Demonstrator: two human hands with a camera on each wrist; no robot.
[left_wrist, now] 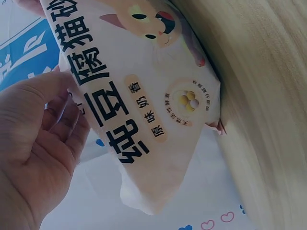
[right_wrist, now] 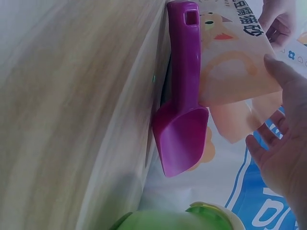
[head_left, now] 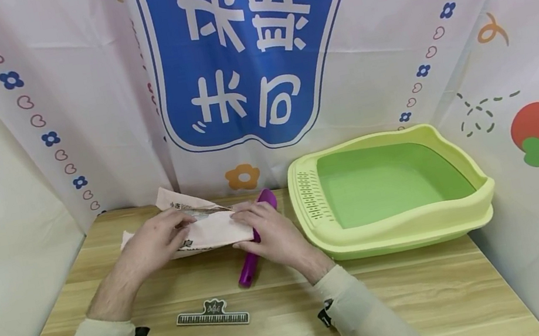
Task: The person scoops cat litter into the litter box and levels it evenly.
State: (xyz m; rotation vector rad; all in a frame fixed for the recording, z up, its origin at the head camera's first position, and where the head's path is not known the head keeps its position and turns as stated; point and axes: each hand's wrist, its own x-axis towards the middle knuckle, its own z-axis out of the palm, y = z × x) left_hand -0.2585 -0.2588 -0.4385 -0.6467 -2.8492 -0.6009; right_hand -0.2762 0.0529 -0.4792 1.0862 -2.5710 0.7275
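Observation:
A pale pink bag of tofu cat litter point(head_left: 216, 230) lies on the table, its torn or open top edge facing up between both hands. My left hand point(head_left: 156, 241) grips the bag's left part along the upper edge, fingers curled inward. At the right end, my right hand point(head_left: 272, 233) pinches the edge, thumb in front and fingers behind. In the left wrist view, the bag's printed front point(left_wrist: 148, 91) shows a cartoon cat and dark characters. A purple scoop point(right_wrist: 184, 129) lies just right of the bag, partly hidden under my right hand in the head view.
A light green litter box point(head_left: 398, 232) with a raised rim stands at the back right. A piano-key patterned clip point(head_left: 212, 314) lies on the wooden table point(head_left: 286, 331) in front of the bag. Printed cloth point(head_left: 108, 100) hangs behind and at the sides.

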